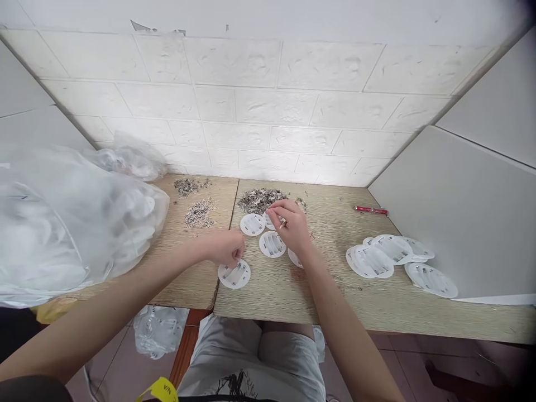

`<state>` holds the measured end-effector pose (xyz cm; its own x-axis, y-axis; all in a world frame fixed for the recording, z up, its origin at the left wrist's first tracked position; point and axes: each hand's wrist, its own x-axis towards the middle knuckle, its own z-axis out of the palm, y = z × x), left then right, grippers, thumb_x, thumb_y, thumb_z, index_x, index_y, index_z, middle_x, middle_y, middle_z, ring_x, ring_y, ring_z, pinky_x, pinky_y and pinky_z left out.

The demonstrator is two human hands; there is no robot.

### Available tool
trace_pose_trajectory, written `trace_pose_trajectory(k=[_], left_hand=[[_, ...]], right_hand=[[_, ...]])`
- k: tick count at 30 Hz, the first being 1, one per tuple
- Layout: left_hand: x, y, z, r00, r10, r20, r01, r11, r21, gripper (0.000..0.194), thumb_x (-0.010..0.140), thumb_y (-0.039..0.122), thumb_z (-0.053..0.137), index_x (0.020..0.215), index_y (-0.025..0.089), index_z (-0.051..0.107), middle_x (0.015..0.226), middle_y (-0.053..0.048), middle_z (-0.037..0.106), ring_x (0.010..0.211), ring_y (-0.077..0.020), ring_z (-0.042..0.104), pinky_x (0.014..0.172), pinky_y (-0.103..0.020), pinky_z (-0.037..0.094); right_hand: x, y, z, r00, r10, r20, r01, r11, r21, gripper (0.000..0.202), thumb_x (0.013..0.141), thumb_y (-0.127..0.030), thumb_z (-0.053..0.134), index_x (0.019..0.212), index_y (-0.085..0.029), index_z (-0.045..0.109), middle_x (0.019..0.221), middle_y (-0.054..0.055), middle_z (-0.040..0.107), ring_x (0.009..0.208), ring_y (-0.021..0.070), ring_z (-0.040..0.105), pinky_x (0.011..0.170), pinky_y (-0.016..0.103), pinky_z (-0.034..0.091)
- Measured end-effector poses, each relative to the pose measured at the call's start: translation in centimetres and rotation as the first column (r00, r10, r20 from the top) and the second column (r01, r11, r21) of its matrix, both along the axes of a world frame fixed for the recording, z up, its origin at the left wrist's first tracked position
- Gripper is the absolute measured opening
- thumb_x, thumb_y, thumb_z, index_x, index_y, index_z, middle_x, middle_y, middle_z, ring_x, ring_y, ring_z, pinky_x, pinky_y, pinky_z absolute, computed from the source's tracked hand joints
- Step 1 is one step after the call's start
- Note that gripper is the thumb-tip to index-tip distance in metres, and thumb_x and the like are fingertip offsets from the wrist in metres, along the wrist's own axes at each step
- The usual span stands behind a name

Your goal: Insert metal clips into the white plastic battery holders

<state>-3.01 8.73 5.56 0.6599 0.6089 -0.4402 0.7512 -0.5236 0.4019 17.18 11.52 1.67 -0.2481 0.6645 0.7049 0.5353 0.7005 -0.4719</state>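
My left hand (226, 248) is closed, fingertips pointing down at the upper edge of a round white plastic disc (234, 277) with battery-like slots. Whatever it pinches is hidden. My right hand (292, 224) is closed in a pinch beside a heap of small metal pieces (259, 199); I cannot make out what is between its fingertips. A small pale thing (283, 224) shows at its fingers. Around it lie a slotted disc (252, 224), another disc (272, 244) and two discs partly covered by the hand and wrist.
Left of the hands are a dark heap of small metal parts (187, 187), a heap of tiny silvery parts (200, 213) and a large clear bag (84, 218) of white pieces. Overlapping slotted discs (371, 261) and a red pen-like tool (371, 210) lie right. A white wall (276, 106) stands behind.
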Motion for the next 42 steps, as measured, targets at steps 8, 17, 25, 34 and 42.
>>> trace_pose_trajectory(k=[8, 17, 25, 34, 42], left_hand=[[-1.2, -3.4, -2.5, 0.988, 0.142, 0.060, -0.154, 0.943, 0.296, 0.019, 0.065, 0.005, 0.048, 0.056, 0.019, 0.037, 0.054, 0.002, 0.044, 0.054, -0.0131, 0.041, 0.052, -0.026, 0.024], [-1.5, -2.2, -1.3, 0.969, 0.126, 0.210, -0.179, 0.951, 0.254, 0.009, 0.065, 0.013, 0.055, 0.060, 0.018, 0.050, 0.064, 0.000, 0.055, 0.064, -0.0146, 0.049, 0.057, -0.026, 0.030], [0.8, 2.8, -1.1, 0.558, 0.467, 0.686, -0.663, 0.748, 0.030, 0.009, 0.069, 0.020, 0.059, 0.070, 0.018, 0.051, 0.063, 0.001, 0.059, 0.056, -0.0130, 0.054, 0.052, -0.026, 0.041], [1.3, 3.3, -3.3, 0.121, 0.675, 0.728, -0.480, 0.682, -0.552, 0.034, 0.067, 0.039, 0.076, 0.085, 0.012, 0.064, 0.074, -0.006, 0.068, 0.058, -0.0133, 0.061, 0.050, -0.026, 0.052], [1.3, 3.0, -3.1, 0.018, 0.788, 0.616, -0.348, 0.582, -0.735, 0.037, 0.064, 0.042, 0.079, 0.080, 0.010, 0.072, 0.079, -0.008, 0.068, 0.068, -0.0125, 0.059, 0.059, -0.025, 0.054]], right_hand=[[-0.7, -0.3, -0.1, 0.998, 0.053, 0.020, -0.053, 0.999, 0.010, 0.024, 0.093, -0.025, 0.050, 0.079, -0.021, 0.068, 0.089, 0.007, 0.067, 0.085, 0.0187, 0.058, 0.076, 0.033, 0.048], [0.0, -0.2, 0.5, 0.998, 0.009, -0.059, -0.011, 0.999, -0.033, 0.027, 0.094, -0.031, 0.048, 0.081, -0.021, 0.069, 0.087, 0.008, 0.067, 0.085, 0.0195, 0.060, 0.077, 0.035, 0.048], [0.1, -0.4, 0.9, 0.982, 0.032, -0.187, -0.093, 0.941, -0.324, 0.028, 0.088, -0.039, 0.057, 0.105, -0.020, 0.068, 0.083, 0.003, 0.071, 0.065, 0.0139, 0.058, 0.056, 0.026, 0.044], [-0.5, 0.4, -0.8, 0.974, -0.071, -0.214, -0.032, 0.896, -0.443, 0.021, 0.082, -0.032, 0.057, 0.090, -0.017, 0.070, 0.067, 0.001, 0.065, 0.060, 0.0134, 0.056, 0.052, 0.024, 0.042], [-0.3, 0.2, -0.5, 0.974, -0.095, -0.203, 0.014, 0.929, -0.370, 0.022, 0.083, -0.032, 0.056, 0.090, -0.018, 0.071, 0.067, 0.002, 0.065, 0.061, 0.0145, 0.057, 0.053, 0.025, 0.044]])
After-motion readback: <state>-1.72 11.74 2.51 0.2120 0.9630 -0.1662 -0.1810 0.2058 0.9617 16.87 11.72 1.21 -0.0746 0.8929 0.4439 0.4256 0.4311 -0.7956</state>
